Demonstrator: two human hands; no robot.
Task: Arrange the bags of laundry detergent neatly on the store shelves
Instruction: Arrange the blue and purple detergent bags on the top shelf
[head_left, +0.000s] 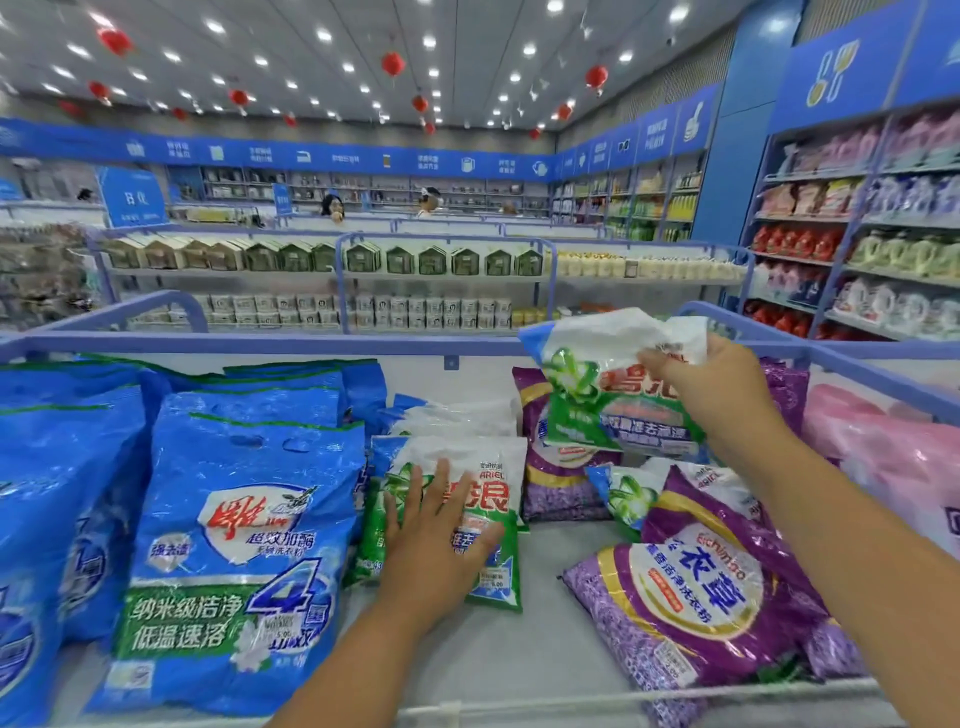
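Store aisles fill the background, with blue signs and red lanterns up top, all pretty blurry, so the far products are hard to make out. Up front is a grey shelf (519, 639) with a blue rail, loaded with detergent bags.

My left hand (434, 545) lies flat, fingers spread, pressing on a green-and-white bag (488, 499) that leans against more of the same behind it; the hand covers most of its label. My right hand (722, 395) is lifted above the shelf, fingers curled round the crumpled top of a second green-and-white bag (608, 395), which hangs in the air over the purple bags, clear of the shelf.

On the left stands a big blue bag (234, 551), with more blue ones beside it cut off by the frame edge. On the right a purple bag (691, 597) lies slanted on the shelf, its lower end cut off at the bottom. Another small green-and-white bag (626, 496) pokes out from under it, mostly buried. A purple bag at the back (550, 483) stands partly hidden by the held one. Pink bags (893, 457) sit at the far right, blurred.
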